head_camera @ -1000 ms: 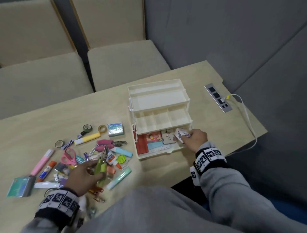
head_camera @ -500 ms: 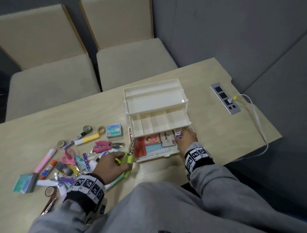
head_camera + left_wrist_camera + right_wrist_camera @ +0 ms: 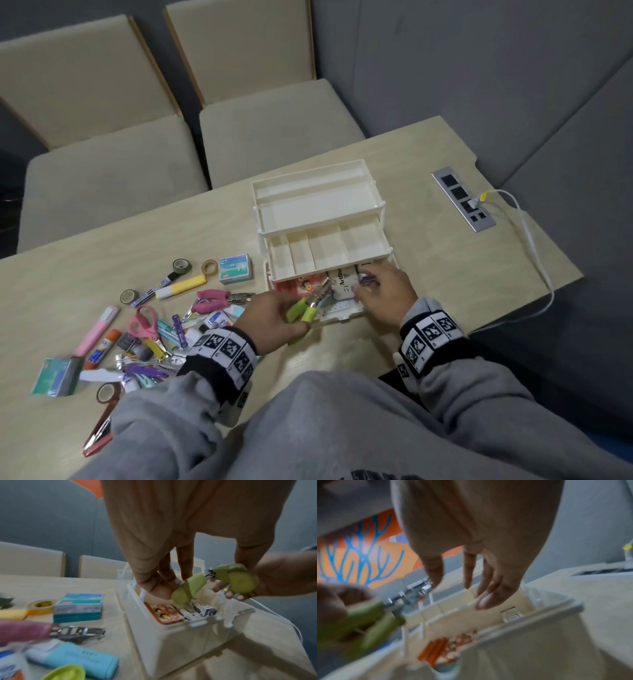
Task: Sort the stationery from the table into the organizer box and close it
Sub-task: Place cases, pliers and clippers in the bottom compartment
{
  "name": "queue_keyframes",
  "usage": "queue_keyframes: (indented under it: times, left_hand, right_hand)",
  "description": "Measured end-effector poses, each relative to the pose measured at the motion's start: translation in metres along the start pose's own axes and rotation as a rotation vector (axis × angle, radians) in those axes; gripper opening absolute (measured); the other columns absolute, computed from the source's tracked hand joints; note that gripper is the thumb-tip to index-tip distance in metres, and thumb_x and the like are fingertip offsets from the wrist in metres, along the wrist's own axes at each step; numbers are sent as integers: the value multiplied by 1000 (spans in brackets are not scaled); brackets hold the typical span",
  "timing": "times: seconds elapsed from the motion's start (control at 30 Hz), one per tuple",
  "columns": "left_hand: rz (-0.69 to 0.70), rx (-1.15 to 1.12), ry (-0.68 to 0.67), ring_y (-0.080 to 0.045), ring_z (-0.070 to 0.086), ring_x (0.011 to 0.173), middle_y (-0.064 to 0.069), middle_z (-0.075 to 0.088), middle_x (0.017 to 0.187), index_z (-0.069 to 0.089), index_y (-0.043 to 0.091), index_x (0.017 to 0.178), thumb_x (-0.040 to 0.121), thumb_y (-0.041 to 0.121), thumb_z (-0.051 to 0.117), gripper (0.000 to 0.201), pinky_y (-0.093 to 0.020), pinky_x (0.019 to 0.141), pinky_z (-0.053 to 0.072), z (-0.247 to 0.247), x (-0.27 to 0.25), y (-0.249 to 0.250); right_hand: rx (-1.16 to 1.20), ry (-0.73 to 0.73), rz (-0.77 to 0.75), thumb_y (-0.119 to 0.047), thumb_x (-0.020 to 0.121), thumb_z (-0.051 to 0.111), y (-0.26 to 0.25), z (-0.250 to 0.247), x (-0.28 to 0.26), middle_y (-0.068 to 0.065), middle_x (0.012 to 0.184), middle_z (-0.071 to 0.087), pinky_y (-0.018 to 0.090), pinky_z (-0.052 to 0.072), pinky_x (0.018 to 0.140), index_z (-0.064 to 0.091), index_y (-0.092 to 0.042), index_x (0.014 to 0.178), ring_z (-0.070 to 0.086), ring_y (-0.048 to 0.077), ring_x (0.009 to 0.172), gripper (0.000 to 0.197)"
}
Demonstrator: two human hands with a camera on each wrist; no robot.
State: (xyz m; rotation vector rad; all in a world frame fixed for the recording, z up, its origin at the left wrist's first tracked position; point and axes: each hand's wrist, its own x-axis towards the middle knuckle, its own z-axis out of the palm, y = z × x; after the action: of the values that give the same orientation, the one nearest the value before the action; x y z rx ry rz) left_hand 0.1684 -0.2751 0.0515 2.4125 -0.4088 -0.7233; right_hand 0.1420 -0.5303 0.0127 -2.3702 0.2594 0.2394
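From the head view I see my left hand curled round the green-handled pliers, their metal nose pointing over the front rim of the white organizer box, which stands open on the table with its two upper trays stepped back and the bottom compartment exposed; my right hand hangs over the right end of that bottom compartment with fingers loosely spread, and a small purple-and-white item sits at its fingertips (I cannot tell whether it is pinched or only touched). The rest of the stationery lies in a heap left of the box: pink scissors, pink-handled pliers, a yellow highlighter, tape rolls and a blue staples box. From the left wrist view my fingers and thumb clamp the green handles just above the bottom compartment, where an orange sticker card and a white marker pack lie flat; the blue staples box stands just beside the organizer's left wall. The right wrist view is blurred: my right hand shows fingers pointing down, relaxed and apart, above the compartment, with the green pliers coming in at the left
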Motion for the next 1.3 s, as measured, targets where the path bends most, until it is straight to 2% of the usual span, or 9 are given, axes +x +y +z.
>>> queue_keyframes:
  times: [0.13,0.23,0.33,0.47,0.63,0.87,1.03,1.13,1.3]
  left_hand:
    - [131,188,-11,-16,57,79,1,61,88,70,27,105,62,49,68,48,-28,69,49,9,10,12]
    - [160,241,-9,-18,54,90,2,59,98,62,27,123,59,57,60,71,-32,80,48,18,17,10]
    - [161,188,47,-21,56,100,1,63,110,59,26,127,66,52,65,67,-36,90,48,24,19,3]
    - [91,183,115,-22,56,101,0,63,109,58,24,128,74,39,72,58,-31,91,44,25,15,-11]
    - [77,258,96,-22,53,89,2,62,96,66,26,108,76,33,62,33,-34,83,45,30,7,-24]
    - [73,278,90,-25,54,97,-1,64,102,58,24,121,77,36,57,45,-37,87,45,38,7,-27]
    - [42,242,85,-24,52,102,0,62,110,53,27,127,79,35,56,49,-36,88,45,39,2,-29]
    - [24,240,75,-25,50,106,-2,62,115,47,27,134,79,35,56,56,-36,91,45,42,0,-32]
    - [16,240,69,-23,48,108,-1,63,115,46,30,133,76,39,52,58,-37,92,45,46,1,-36]
  right_hand:
    - [478,-352,-58,-25,85,75,-20,-2,-21,0,118,67,42,60,79,62,-29,128,70,22,89,45]
    - [586,-266,16,-15,86,74,-14,4,-21,8,92,74,52,57,69,71,-20,112,68,25,68,27]
    - [677,-190,121,-8,84,74,1,7,-20,18,80,72,54,54,67,71,-17,104,64,29,64,21]
    - [702,-61,173,3,87,66,17,3,-15,18,68,67,37,52,59,71,-13,100,60,25,58,20]
    - [738,-85,206,8,91,56,19,10,1,15,70,67,26,52,52,68,-11,104,59,16,52,25]
    - [696,-163,458,12,90,48,11,24,29,30,100,67,41,59,72,60,-2,110,67,25,69,27]
    - [791,-155,692,13,93,46,-8,36,57,21,94,68,28,58,59,51,-3,109,65,20,61,23]
    - [810,-173,744,10,92,52,-8,44,64,23,95,71,32,61,69,59,9,107,68,22,67,17]
    - [1033,71,748,9,91,49,-15,62,66,18,93,72,37,62,70,61,-2,101,74,24,77,20]
